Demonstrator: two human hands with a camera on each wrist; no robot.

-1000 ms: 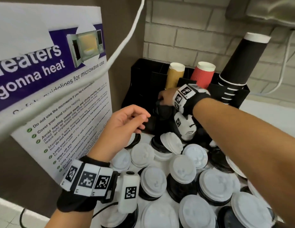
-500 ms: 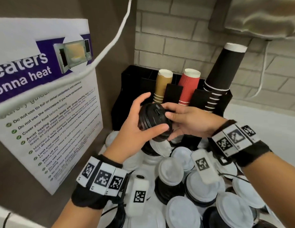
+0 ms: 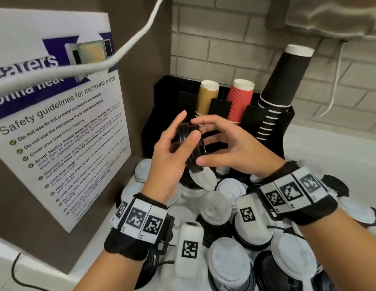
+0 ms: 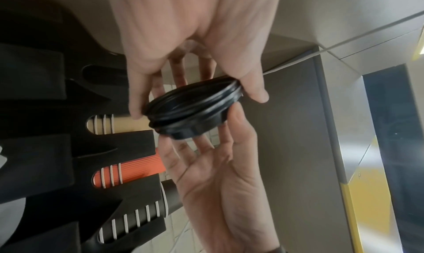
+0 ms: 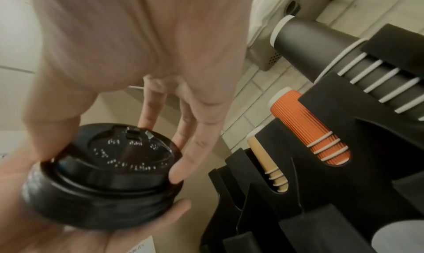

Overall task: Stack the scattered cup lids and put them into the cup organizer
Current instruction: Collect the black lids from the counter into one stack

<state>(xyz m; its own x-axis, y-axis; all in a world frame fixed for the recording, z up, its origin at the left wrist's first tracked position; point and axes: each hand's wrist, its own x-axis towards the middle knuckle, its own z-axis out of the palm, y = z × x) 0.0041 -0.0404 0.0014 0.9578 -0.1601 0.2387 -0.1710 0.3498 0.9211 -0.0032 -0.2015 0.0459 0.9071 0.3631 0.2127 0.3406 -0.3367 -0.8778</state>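
A short stack of black cup lids point(image 3: 190, 148) hangs on edge in the air just in front of the black cup organizer point(image 3: 162, 114). My left hand point(image 3: 186, 128) grips it from the left, thumb across the rims. My right hand point(image 3: 200, 143) holds it from the right, index finger on top and thumb below. The left wrist view has the lid stack point(image 4: 192, 110) with its hollow underside showing, between the left hand point(image 4: 197, 105) and the right hand point(image 4: 218, 130). The right wrist view shows the stack's top face point(image 5: 98, 199) under the right hand point(image 5: 107, 160).
Many white lids point(image 3: 222, 206) and black lids point(image 3: 336, 185) lie scattered on the counter below my hands. The organizer holds tan cups point(image 3: 207, 99), red cups point(image 3: 239, 101) and tall black cups point(image 3: 283, 80). A poster point(image 3: 63, 133) covers the left wall; a white cable point(image 3: 128, 47) hangs across.
A second ago my right hand was at the organizer's front and my left hand was empty. Both now hold the black lid stack, which has turned from face-on to edge-on.
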